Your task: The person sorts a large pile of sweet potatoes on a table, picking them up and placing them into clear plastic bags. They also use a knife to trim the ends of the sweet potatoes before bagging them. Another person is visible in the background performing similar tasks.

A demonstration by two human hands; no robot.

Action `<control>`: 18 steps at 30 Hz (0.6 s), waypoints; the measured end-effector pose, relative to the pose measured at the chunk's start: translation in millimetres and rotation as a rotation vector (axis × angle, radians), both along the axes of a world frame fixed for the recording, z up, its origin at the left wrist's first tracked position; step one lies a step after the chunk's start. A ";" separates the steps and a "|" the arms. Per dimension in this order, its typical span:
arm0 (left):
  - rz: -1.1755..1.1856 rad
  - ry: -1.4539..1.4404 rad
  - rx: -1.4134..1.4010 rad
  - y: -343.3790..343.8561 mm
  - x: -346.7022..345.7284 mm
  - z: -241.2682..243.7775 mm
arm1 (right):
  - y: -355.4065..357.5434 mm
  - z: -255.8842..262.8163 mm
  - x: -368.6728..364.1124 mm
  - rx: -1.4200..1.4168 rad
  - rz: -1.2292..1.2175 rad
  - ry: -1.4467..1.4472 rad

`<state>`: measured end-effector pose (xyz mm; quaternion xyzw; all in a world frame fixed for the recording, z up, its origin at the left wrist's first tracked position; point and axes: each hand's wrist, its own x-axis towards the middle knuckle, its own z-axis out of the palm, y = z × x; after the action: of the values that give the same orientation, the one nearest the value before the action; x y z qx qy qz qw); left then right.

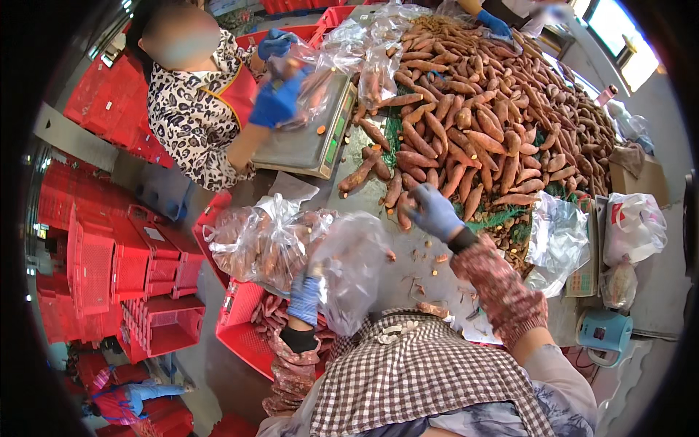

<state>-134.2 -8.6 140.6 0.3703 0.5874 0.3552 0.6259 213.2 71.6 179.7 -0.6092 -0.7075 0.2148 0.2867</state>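
Note:
My left hand (307,292), in a blue-striped glove, is at the rim of a clear plastic bag (352,267) that hangs loosely open; its fingers are partly hidden by the film. Beyond it lie filled, knotted clear bags of sweet potatoes (276,237). My right hand (434,210), in a grey-blue glove, is over a sweet potato (404,210) at the near edge of a large heap of sweet potatoes (491,131); whether the fingers grip it cannot be told. Small cut ends and roots are scattered on the metal table (401,267).
Across the table a co-worker in blue gloves handles a bag above a digital scale (295,147). Another blue-gloved hand is behind the heap. Red crates (240,328) stand below left, one holding sweet potatoes. Flat clear bags (560,235) and a blue kettle (603,333) are at right.

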 end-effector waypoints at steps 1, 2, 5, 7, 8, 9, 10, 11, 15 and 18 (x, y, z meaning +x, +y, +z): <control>0.125 -0.212 -0.104 4.4 1.9 3.7 | 18.9 -17.6 0.8 0.029 -0.107 -0.124; 0.264 -0.414 -0.207 9.9 4.8 7.6 | 34.9 -45.5 5.1 0.038 -0.151 -0.249; 0.453 -0.533 -0.147 14.0 20.2 54.3 | 55.7 -96.3 12.7 0.045 -0.146 -0.606; 0.420 -0.830 -0.166 9.1 -11.3 16.6 | 54.6 -98.1 6.2 0.124 -0.157 -0.674; 0.592 -0.644 -0.180 7.5 -4.5 22.4 | 56.8 -108.5 11.3 0.086 -0.158 -0.708; 0.674 -0.577 -0.154 4.1 -19.1 -1.6 | 57.6 -102.2 9.5 0.024 -0.099 -0.718; 0.651 -0.623 -0.144 0.6 -29.4 -17.3 | 57.4 -89.4 9.0 -0.040 -0.046 -0.731; 0.625 -0.664 -0.137 -4.0 -38.4 -30.8 | 55.8 -82.9 9.1 -0.110 0.004 -0.740; 0.718 -0.632 -0.193 -4.7 -62.4 -94.0 | 50.9 -63.8 10.3 -0.226 0.129 -0.634; 0.538 -0.835 -0.146 4.3 -62.7 -96.2 | 44.6 -50.8 16.6 -0.189 0.060 -0.453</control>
<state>-196.9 -4.3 44.4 -0.0129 0.3850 0.5797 0.7180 229.8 116.2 128.9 -0.6447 -0.7481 0.1465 0.0562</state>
